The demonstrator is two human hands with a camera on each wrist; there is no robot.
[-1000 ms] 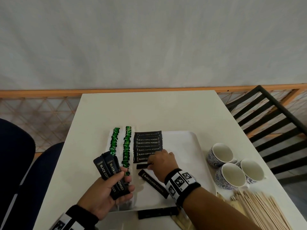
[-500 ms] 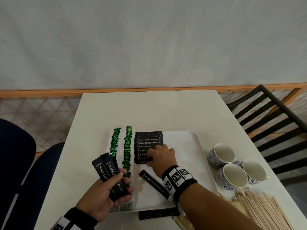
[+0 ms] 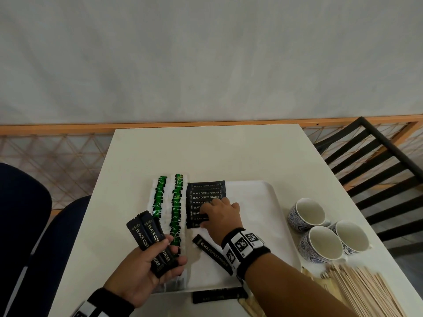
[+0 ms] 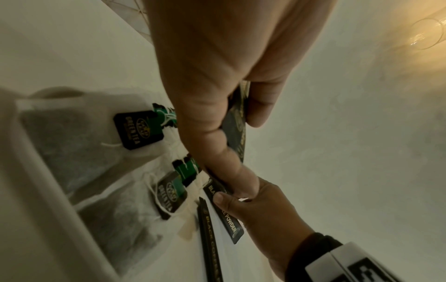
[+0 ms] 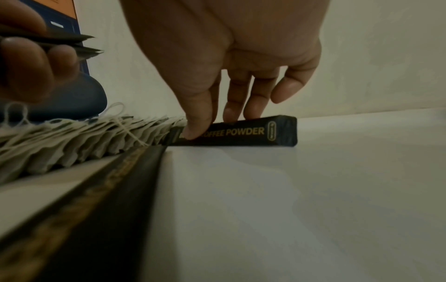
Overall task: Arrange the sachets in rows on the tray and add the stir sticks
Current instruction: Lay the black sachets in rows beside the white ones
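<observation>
On the white tray [image 3: 270, 227], two columns of green tea bags [image 3: 176, 207] lie left of a row of black coffee sachets [image 3: 206, 195]. My right hand [image 3: 206, 219] pinches one black coffee sachet [image 5: 241, 133] at the near end of that row, thumb [image 5: 195, 126] on its front and fingers behind it. My left hand [image 3: 169, 252] hovers over the tray's left side and grips a few black sachets [image 3: 148, 234], fanned upward. One loose sachet [image 3: 212, 252] lies slanted on the tray under my right wrist. The wooden stir sticks [image 3: 366, 291] are piled at the table's front right.
Three blue-patterned cups [image 3: 322, 244] stand right of the tray. Another black sachet [image 3: 217, 297] lies on the table in front of the tray. A black slatted chair [image 3: 377, 170] is at the right and dark blue seats [image 3: 27, 213] at the left.
My right hand carried its sachet away from me to the near end of the black row. The left hand stayed where it was with its sachets.
</observation>
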